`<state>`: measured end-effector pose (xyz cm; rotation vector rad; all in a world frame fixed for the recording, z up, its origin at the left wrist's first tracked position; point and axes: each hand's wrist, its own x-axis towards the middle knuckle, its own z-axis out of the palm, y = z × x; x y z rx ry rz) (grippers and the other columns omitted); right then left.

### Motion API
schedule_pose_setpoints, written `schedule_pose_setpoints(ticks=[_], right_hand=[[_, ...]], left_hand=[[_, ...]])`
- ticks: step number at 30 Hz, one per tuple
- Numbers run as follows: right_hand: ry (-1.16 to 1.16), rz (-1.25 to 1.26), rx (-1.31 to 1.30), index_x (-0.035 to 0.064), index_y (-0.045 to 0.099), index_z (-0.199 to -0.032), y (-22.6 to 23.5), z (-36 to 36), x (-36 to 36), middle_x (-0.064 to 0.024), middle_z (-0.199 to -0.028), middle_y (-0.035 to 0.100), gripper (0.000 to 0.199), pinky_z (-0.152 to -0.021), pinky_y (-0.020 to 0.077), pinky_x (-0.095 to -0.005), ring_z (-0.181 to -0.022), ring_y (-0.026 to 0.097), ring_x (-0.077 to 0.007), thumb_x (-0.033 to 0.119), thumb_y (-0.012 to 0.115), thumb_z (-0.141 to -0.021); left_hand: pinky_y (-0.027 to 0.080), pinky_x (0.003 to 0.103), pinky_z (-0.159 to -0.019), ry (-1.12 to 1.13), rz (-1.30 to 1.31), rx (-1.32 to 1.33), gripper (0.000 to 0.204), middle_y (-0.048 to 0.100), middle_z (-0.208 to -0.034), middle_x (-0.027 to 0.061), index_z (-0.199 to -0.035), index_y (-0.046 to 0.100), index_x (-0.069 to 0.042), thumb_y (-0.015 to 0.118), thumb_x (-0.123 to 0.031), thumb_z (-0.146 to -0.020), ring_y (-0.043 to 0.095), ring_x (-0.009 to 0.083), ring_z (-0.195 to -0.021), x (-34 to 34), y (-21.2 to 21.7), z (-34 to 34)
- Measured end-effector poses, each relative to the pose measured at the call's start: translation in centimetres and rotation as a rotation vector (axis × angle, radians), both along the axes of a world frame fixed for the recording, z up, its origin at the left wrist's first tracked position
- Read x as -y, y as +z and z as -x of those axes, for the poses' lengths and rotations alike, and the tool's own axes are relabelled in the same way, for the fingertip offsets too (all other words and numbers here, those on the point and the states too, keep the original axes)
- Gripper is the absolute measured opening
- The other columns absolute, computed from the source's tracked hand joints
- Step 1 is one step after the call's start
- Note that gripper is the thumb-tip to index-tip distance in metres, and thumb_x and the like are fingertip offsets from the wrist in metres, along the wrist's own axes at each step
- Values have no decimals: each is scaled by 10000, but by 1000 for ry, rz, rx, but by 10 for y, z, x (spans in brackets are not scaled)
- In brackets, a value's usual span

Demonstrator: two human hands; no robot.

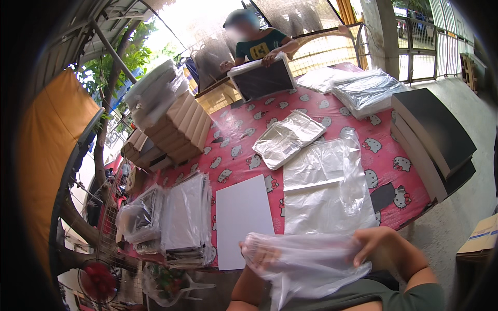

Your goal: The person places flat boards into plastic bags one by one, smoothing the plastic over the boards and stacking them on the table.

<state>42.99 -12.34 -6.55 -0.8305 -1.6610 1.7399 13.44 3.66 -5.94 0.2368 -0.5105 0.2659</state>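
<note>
A clear plastic bag (pixel 311 262) hangs crumpled between my two hands, close to my body at the table's near edge. My left hand (pixel 262 255) grips its left end; the fingers show blurred through the film, and I cannot tell whether they are inside or behind it. At the right end, my right hand (pixel 369 244) is closed on the bag's edge, thumb toward me. Just beyond lie flat clear plastic bags (pixel 319 199). To their left rests a plain white rectangular sheet (pixel 243 220).
Plastic-wrapped flat packs (pixel 185 215) are stacked at the left, with brown boxes (pixel 181 127) behind. Across the pink patterned table (pixel 233 116), another person holds a dark panel (pixel 263 78) in plastic. Folded silvery bags (pixel 288 137) lie mid-table; large black-topped slabs (pixel 436 132) stand right.
</note>
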Motion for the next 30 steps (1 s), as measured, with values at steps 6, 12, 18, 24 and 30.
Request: schedule_pose_setpoints(ticks=[6, 12, 18, 24, 30], right_hand=[[-157, 2, 70, -19, 618, -916, 11, 25, -5, -157, -904, 605, 248, -756, 453, -314, -787, 585, -191, 82, 665, -695], [-330, 31, -612, -20, 581, -934, 32, 33, -10, -106, -869, 615, 265, -699, 461, -294, -802, 566, -150, 215, 572, -812], [-195, 203, -509, -49, 597, -955, 24, 113, -24, -43, -798, 621, 289, -679, 437, -237, -746, 542, -105, 131, 667, -741], [-611, 182, -624, -9, 582, -975, 19, 170, -31, -89, -871, 616, 193, -675, 486, -259, -779, 596, -134, 50, 546, -794], [-506, 304, -43, 15, 557, -880, -31, 197, -44, 12, -776, 560, 200, -615, 387, -184, -718, 482, -33, 210, 562, -839]], left_hand=[[437, 336, -673, 101, -316, -38, 423, 497, -630, 1, -972, 544, -52, 737, -266, -662, 520, 131, -598, -7, 13, 16], [441, 350, -745, 125, -747, -625, 357, 618, -833, 94, -997, 584, -15, 621, -293, -776, 589, 204, -784, -15, -35, 86], [389, 460, -851, 255, -130, 142, 604, 609, -960, 90, -1251, 405, -123, 455, -533, -811, 574, 212, -919, -10, -1, 127], [450, 263, -607, 316, -1032, -987, 220, 563, -742, 35, -757, 580, -56, 646, -266, -771, 538, 139, -635, -10, -7, 193], [433, 224, -584, 751, -157, -912, 152, 529, -700, 0, -762, 540, -98, 557, -229, -838, 510, 82, -625, -5, -18, 231]])
